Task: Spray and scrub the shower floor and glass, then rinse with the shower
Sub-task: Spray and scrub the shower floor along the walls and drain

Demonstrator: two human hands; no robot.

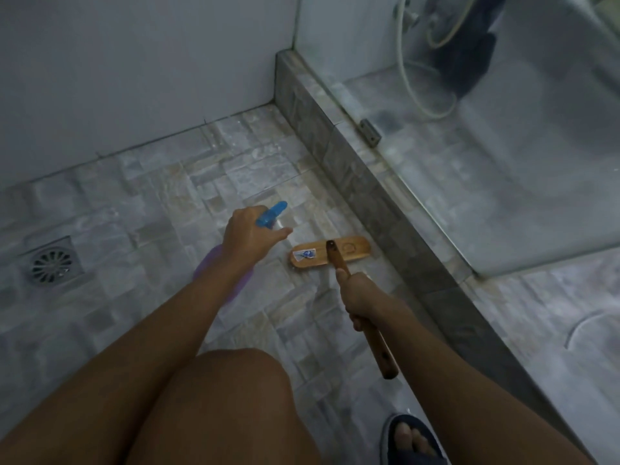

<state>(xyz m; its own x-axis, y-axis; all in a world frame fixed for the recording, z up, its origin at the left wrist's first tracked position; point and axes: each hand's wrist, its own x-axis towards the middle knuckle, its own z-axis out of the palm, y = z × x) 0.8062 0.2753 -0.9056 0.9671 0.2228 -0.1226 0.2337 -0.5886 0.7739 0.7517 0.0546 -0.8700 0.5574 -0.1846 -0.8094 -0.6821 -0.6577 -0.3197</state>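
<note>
The blue-nozzled purple spray bottle (270,214) gripped in the left hand (250,239) is best aimed just ahead of the long-handled wooden brush (330,255) clasped by the right hand (360,297).

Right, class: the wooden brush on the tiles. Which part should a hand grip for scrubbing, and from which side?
Grip the long handle around mid-length, coming from above on the near side. It slants up toward the person from the flat brush head, which lies beside the kerb; the right hand holds it there.
</note>
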